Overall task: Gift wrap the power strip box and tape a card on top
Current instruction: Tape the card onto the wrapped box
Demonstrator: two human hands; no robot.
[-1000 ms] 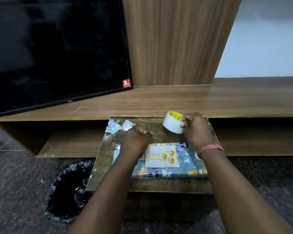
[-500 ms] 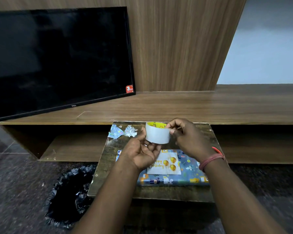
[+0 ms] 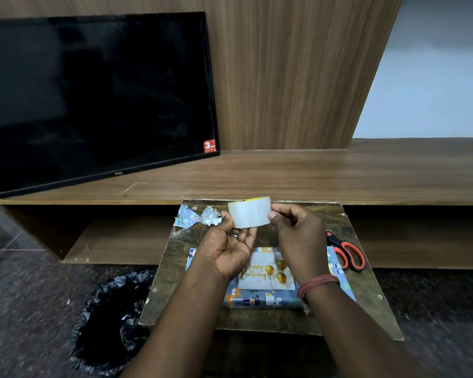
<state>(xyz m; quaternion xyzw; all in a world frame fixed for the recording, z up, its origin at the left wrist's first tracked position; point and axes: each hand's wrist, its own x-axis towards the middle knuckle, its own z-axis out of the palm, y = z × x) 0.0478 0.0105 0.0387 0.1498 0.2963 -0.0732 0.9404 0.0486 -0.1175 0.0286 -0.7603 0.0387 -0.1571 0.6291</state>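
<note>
The wrapped box, in blue paper with cartoon prints, lies on a small dark wooden table. A white "Happy Birthday" card with gold balloons rests on top of it. Above the box I hold a roll of clear tape between both hands. My left hand cups the roll from below, palm up, thumb on its left side. My right hand pinches the roll's right edge with thumb and fingers. Both forearms hide parts of the box.
Red-handled scissors lie at the table's right edge. Crumpled wrapping scraps sit at its far left corner. A bin with a black bag stands on the floor to the left. A television leans on the long wooden shelf behind.
My right hand lifted the tape roll from the table's far edge; my left hand left the box and took the roll from below. The view tilted up slightly.
</note>
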